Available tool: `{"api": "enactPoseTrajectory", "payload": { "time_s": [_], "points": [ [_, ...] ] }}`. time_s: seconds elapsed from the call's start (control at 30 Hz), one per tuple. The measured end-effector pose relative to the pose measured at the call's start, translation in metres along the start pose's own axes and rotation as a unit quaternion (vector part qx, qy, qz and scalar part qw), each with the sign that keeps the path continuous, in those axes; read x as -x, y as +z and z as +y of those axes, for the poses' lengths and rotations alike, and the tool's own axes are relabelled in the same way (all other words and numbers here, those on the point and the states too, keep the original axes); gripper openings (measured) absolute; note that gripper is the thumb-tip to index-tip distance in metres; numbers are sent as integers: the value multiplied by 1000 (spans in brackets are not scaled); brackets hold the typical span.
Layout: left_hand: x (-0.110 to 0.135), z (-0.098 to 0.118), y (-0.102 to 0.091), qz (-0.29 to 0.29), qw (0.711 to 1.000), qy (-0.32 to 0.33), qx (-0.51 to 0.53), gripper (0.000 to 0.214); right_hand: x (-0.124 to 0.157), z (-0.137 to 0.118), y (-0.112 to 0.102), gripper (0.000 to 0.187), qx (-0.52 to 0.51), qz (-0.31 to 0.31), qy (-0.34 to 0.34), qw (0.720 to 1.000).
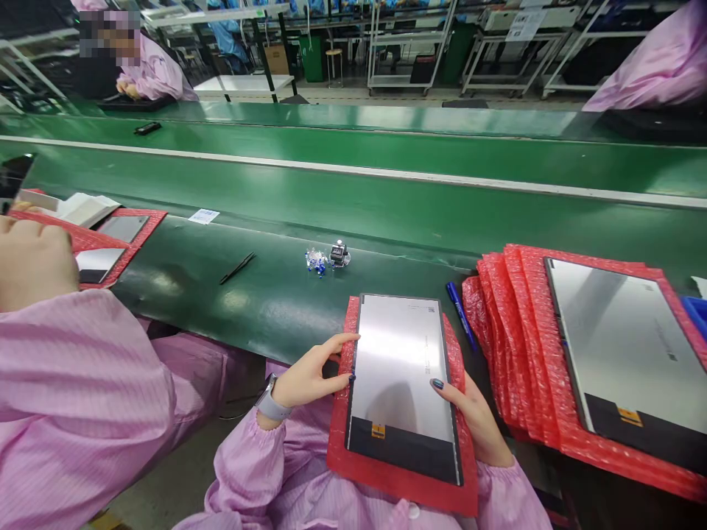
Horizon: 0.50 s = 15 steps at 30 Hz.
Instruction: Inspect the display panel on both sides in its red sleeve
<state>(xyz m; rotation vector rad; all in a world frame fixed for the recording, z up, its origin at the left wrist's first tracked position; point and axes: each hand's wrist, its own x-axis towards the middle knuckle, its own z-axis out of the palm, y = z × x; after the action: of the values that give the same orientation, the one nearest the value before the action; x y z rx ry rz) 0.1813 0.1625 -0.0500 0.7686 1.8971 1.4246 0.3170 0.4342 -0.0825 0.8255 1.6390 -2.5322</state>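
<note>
So, a flat rectangular display panel with a silvery reflective face and a black strip at its near end (402, 383) is held low in the centre of the frame, lying on a red bubble-wrap sheet (339, 434) that rests half on the lap and half on the edge of the dark green work surface (265, 294). The left hand (312, 375) is spread along the panel's left edge, fingertips touching the edge and the wrap, nothing clenched. The right hand (469, 416) is tucked beside the right edge, with one dark-nailed finger laid on the glass; a loose hold on the panel from both sides.

A small orange label sits on the black strip, and faint print runs along the right side of the glass; neither can be read.

At lower right, a stack of red bubble-wrap sheets (497, 338) carries a second silvery panel (624, 346) with its own orange tag. A blue marker pen (460, 313) lies between stack and held panel. Black tweezers (237, 268), a little pile of clear and blue bits (316, 261) and a small chrome tally counter (339, 255) are seen further up the surface. A co-worker's pink sleeve (71, 397) fills the lower left.
</note>
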Motion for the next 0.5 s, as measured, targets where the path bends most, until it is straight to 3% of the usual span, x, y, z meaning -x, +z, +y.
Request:
{"api": "enactPoseTrajectory", "payload": {
  "time_s": [0.17, 0.5],
  "points": [
    [-1, 0, -2, -20, 1000, -4, 11, 46, -1, 6, -7, 59, 2, -15, -14, 1000],
    [-5, 1, 0, 2, 999, -2, -41, 29, -4, 10, -6, 56, 7, -37, -28, 999]
  ]
}}
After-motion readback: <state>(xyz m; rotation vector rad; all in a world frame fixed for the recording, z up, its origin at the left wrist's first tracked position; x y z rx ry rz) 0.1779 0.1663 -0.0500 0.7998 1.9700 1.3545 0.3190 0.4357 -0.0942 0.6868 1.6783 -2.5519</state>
